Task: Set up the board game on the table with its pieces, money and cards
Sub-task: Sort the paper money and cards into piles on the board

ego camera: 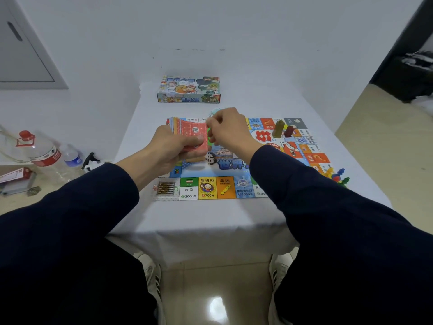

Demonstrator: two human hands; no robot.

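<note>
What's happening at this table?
A person is setting up a board game. The left hand holds a stack of play money above the board, and the right hand pinches a note at the stack's edge. Two building pieces stand on the board, coloured pawns lie beside it, and the game box sits behind.

Board (210, 188) centre and right edge hidden by both hands and the right sleeve (328, 207). Money stack (189, 132) lower part covered by left hand (173, 148). Pale item pinched by right hand (225, 130) too blurred to be identified.
</note>
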